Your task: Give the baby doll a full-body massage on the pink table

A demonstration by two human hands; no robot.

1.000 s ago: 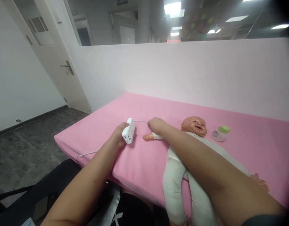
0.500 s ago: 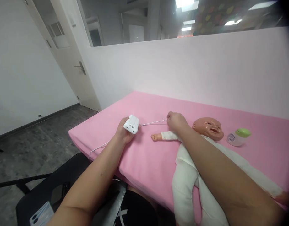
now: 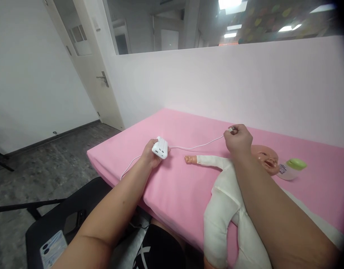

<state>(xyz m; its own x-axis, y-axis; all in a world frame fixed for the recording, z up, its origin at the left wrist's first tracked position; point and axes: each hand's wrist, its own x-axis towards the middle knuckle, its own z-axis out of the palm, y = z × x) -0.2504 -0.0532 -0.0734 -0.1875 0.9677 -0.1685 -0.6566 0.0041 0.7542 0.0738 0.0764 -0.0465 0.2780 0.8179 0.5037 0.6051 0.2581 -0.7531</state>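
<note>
My left hand [image 3: 151,155] is closed around a white power bank [image 3: 160,147], its end with several ports facing me. A thin white charging cable [image 3: 193,148] runs from behind that hand across the pink sheet to my right hand [image 3: 238,139]. There my fingers grip its end, and the USB plug [image 3: 231,129] sticks out at the top of the fist. Another stretch of cable hangs from the left hand toward the table's near edge. Below my right forearm lies a baby doll [image 3: 225,198] with a white cloth body, partly covered by the arm.
A bottle with a green cap [image 3: 297,163] lies beside the doll's head on the pink-covered table [image 3: 172,194]. At the lower left, a black chair [image 3: 90,194] holds a phone [image 3: 52,248] and a dark item. A white wall stands behind the table.
My right hand has moved right and slightly up with the cable end, and the USB plug now shows. More cable spans between the hands, sagging a little. The view has shifted slightly left.
</note>
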